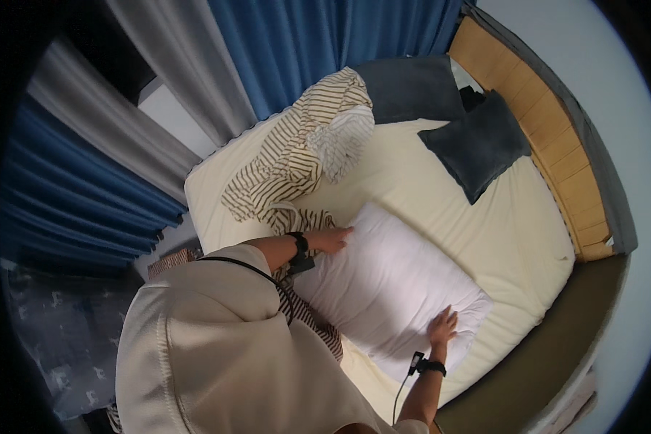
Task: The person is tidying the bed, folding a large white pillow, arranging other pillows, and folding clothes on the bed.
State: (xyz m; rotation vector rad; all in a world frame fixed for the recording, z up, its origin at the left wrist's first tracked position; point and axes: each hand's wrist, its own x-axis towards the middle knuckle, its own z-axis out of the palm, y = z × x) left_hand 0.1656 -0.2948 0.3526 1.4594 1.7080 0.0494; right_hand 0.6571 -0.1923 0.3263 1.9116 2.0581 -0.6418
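Observation:
A plump, pale pinkish-white pillow [390, 282] lies flat on the bed in front of me, its surface lightly creased. My left hand [330, 240] rests on its far left edge, fingers stretched out toward the pillow's middle. Near the right end, my right hand [443, 327] presses on top with its fingers spread. Both palms face down and their undersides are hidden. Each wrist wears a black band, and a cable runs from a small black device [416, 362] at the right wrist.
A crumpled striped blanket [286, 155] lies along the bed's left side, partly under my left arm. Two dark grey pillows [477, 145] sit by the wooden headboard [532, 108]. Cream sheet [390, 163] covers the mattress. Blue curtains [289, 50] hang beyond the bed.

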